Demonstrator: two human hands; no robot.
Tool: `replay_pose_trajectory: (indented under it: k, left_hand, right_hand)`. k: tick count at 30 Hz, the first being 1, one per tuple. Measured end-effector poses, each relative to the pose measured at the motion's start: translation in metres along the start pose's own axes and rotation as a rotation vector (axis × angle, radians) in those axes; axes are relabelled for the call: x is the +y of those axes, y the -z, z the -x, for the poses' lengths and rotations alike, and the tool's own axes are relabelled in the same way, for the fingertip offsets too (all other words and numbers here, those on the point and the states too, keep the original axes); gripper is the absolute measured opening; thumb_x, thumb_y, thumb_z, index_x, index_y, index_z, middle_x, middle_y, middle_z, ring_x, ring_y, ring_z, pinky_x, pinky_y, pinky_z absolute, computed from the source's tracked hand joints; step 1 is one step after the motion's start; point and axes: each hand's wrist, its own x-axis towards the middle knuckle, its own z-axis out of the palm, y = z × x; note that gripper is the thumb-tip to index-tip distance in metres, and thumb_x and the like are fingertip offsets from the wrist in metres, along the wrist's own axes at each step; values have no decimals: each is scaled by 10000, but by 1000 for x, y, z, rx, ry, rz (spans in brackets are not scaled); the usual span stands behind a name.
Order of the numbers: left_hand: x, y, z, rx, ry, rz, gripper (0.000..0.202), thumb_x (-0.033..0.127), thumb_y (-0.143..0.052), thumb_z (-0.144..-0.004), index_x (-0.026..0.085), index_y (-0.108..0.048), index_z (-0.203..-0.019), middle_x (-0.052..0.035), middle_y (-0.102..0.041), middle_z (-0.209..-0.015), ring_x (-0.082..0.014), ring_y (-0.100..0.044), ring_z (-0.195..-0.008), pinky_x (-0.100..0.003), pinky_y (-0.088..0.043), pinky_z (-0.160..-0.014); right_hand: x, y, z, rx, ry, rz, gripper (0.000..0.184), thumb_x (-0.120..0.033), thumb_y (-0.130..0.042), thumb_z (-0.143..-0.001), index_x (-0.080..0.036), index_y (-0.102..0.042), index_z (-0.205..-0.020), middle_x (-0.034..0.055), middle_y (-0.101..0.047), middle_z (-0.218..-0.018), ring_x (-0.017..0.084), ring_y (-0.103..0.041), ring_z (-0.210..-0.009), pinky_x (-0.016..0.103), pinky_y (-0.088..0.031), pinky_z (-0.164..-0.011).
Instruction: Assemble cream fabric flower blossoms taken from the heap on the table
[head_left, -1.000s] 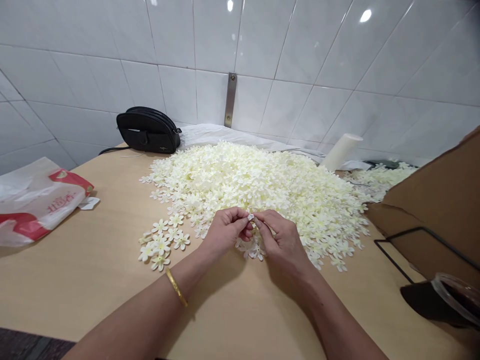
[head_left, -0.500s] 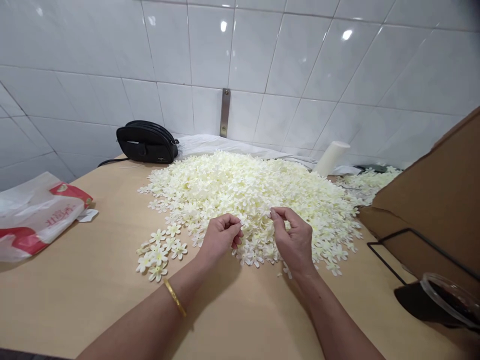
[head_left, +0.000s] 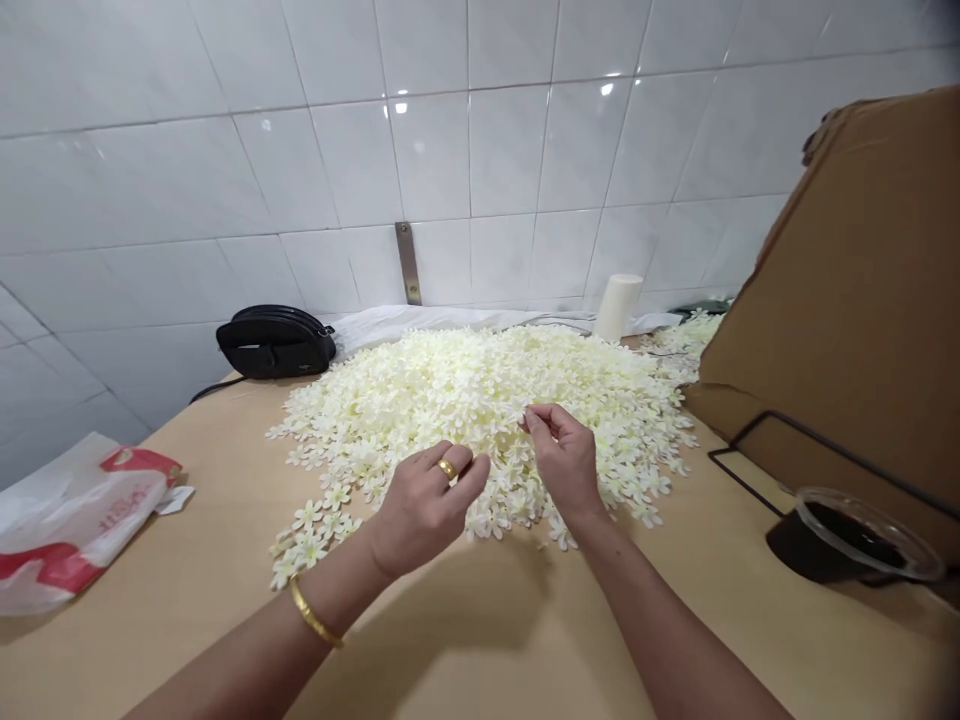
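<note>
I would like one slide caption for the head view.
Left hand and right hand at the near side of a heap of pale flowers, a black bag behind its left end.

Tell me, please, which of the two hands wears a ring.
The left hand: a gold ring circles one finger, and a gold bracelet its wrist. The right hand, pinched before the pale flower pile, shows neither.

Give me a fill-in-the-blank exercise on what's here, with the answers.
The rounded black bag stands to the ____ of the heaped small, pale yellow-white flowers.
The left hand wears a gold-coloured metal ____ on one finger.
The big brown panel on the right is made of ____.

Missing words: left; ring; cardboard.
</note>
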Motion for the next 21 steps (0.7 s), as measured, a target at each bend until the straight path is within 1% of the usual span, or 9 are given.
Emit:
replay_pose_trajectory:
  k: [2, 7, 9, 12, 14, 15, 17, 19, 21]
  left_hand:
    - [-4, 1, -5, -15, 187, 126, 193, 125, -367, -774, 172, -555, -774, -36, -514, -617, -119, -453, -569, -240, -340, -534]
    - [-20, -1, -24, 20, 888, 738, 204, 300, -469, -728, 166, -452, -576, 7, -478, -514, -82, -414, -440, -201, -294, -428]
    - [-25, -4, -29, 33, 1036, 979, 198, 299, -511, -690, 157, -440, -573, 1, -503, -534, -72, -412, -426, -196, -292, -415]
    - [-25, -8, -31, 23, 1101, 1115, 171, 266, -532, -665, 151, -440, -577, -6, -508, -543, -69, -409, -423, -199, -292, -415]
    - [-21, -9, -31, 47, 1025, 978, 145, 247, -516, -675, 153, -456, -583, -1, -488, -530, -77, -412, -435, -206, -302, -429]
    - [-19, -9, -30, 65, 927, 840, 131, 237, -501, -689, 155, -473, -590, 0, -478, -534, -83, -416, -453, -212, -312, -447]
    - [-15, -7, -29, 79, 634, 504, 134, 205, -453, -725, 163, -511, -612, -8, -473, -561, -96, -428, -501, -223, -328, -495]
    - [-13, -4, -27, 35, 301, 200, 177, 153, -398, -755, 171, -541, -652, -26, -491, -604, -111, -443, -555, -233, -334, -534]
    - [-12, -2, -25, -12, 39, -12, 208, 99, -362, -765, 169, -556, -736, -40, -510, -631, -119, -446, -577, -239, -333, -543]
  right_hand:
    - [2, 0, -1, -1, 7, -5, 175, -302, -470, -749, -156, -560, -714, 26, -595, -663, 155, -556, -665, 269, -432, -623]
    - [6, -1, -1, 0, 14, 8, 167, -297, -477, -741, -160, -570, -712, 27, -603, -664, 158, -561, -658, 268, -428, -616]
    - [6, -1, -1, -2, 12, 11, 165, -296, -478, -740, -162, -570, -712, 25, -605, -663, 158, -563, -660, 265, -427, -614]
    - [2, -1, 1, -12, 17, 25, 157, -287, -473, -743, -164, -569, -724, 25, -608, -680, 155, -561, -668, 262, -426, -623]
    - [0, -1, 2, -15, 30, 41, 152, -276, -468, -746, -162, -568, -727, 27, -608, -691, 153, -557, -669, 261, -424, -627]
    - [-1, -1, 2, -15, 36, 48, 150, -271, -467, -747, -161, -568, -729, 28, -608, -693, 152, -555, -667, 260, -423, -627]
    - [-3, -1, 3, -13, 44, 58, 148, -263, -463, -750, -159, -566, -728, 25, -601, -683, 148, -548, -656, 257, -419, -624]
    - [-3, -2, 2, -13, 48, 67, 147, -259, -458, -754, -158, -561, -722, 20, -592, -673, 141, -537, -642, 251, -413, -620]
    - [-3, -2, 2, -15, 50, 72, 149, -256, -451, -759, -158, -555, -715, 15, -582, -662, 134, -526, -627, 244, -408, -612]
